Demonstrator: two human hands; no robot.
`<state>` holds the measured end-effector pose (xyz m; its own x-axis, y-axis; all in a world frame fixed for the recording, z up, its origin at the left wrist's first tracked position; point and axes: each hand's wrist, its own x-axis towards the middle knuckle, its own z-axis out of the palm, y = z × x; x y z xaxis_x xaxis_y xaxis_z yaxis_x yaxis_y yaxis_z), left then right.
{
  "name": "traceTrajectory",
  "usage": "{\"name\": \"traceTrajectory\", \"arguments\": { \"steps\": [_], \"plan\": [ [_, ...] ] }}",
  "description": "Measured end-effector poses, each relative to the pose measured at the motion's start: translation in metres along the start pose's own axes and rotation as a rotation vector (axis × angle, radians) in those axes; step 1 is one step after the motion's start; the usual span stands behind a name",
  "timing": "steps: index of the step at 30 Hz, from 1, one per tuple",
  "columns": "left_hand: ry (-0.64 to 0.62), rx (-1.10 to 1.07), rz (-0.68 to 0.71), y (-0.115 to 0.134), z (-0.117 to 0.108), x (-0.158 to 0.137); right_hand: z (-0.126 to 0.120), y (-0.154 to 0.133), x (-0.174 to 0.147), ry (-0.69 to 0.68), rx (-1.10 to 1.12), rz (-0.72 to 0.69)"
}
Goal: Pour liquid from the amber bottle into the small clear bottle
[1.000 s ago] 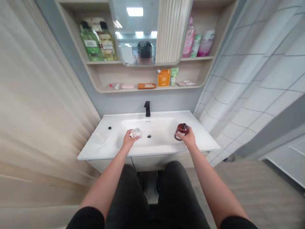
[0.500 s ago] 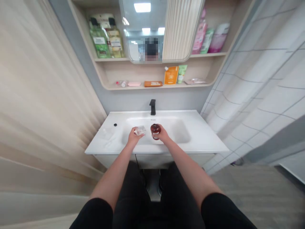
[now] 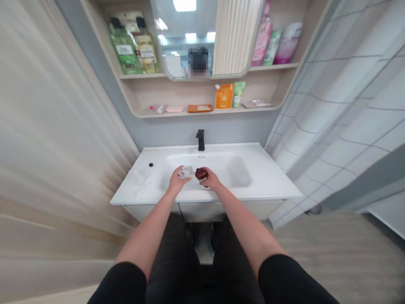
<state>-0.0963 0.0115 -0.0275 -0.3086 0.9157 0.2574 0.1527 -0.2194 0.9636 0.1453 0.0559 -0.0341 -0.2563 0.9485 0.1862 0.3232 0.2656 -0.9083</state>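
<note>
Over the left part of the white sink basin (image 3: 236, 166), my left hand (image 3: 177, 180) is closed around a small clear container (image 3: 186, 172), its mouth hard to make out. Beside it, my right hand (image 3: 211, 179) grips a dark reddish-brown bottle (image 3: 201, 173) with a pale label. That bottle leans to the left, its neck pointing toward the container, with a small gap between the two. Whether any liquid passes between them cannot be seen. On the counter's left side lies a small black cap (image 3: 151, 165).
A black faucet (image 3: 200, 140) rises behind the basin. Faint clear items (image 3: 139, 179) lie on the left counter. Above, a shelf holds an orange pouch (image 3: 224, 96), a green tube (image 3: 238, 93) and an orange packet (image 3: 200, 108). Green and yellow bottles (image 3: 126, 50) stand higher at left.
The brown bottle has gone from nearly upright to tilted left and come closer to the clear container. My left hand keeps its hold. The whole view has shifted slightly.
</note>
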Motion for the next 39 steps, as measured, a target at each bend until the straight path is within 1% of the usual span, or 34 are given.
{"name": "traceTrajectory", "arguments": {
  "steps": [4, 10, 16, 24, 28, 32, 34, 37, 39],
  "plan": [
    [-0.052, 0.056, -0.022, 0.008, 0.0, -0.004, 0.002, 0.002, 0.002, -0.007, -0.028, -0.027],
    [-0.103, 0.087, 0.012, 0.016, 0.0, -0.009, 0.004, 0.008, 0.004, -0.064, 0.002, 0.006],
    [-0.07, 0.126, 0.032, 0.014, -0.003, -0.008, 0.003, 0.007, 0.005, -0.087, 0.015, -0.016],
    [-0.106, 0.157, 0.08, 0.012, -0.007, -0.007, 0.001, 0.005, 0.004, -0.106, -0.002, -0.031],
    [-0.088, 0.151, 0.079, 0.01, -0.006, -0.007, 0.002, 0.004, 0.004, -0.093, -0.014, -0.031],
    [-0.061, 0.129, 0.045, 0.006, -0.005, -0.007, 0.002, 0.005, 0.004, -0.093, -0.042, -0.029],
    [-0.046, 0.142, 0.057, 0.003, -0.005, -0.006, 0.003, 0.006, 0.004, -0.088, -0.054, -0.036],
    [-0.067, 0.157, 0.088, 0.0, -0.006, -0.005, 0.004, 0.007, 0.005, -0.071, -0.073, -0.047],
    [-0.083, 0.154, 0.079, -0.001, -0.007, -0.004, 0.004, 0.008, 0.005, -0.069, -0.084, -0.049]
  ]
}}
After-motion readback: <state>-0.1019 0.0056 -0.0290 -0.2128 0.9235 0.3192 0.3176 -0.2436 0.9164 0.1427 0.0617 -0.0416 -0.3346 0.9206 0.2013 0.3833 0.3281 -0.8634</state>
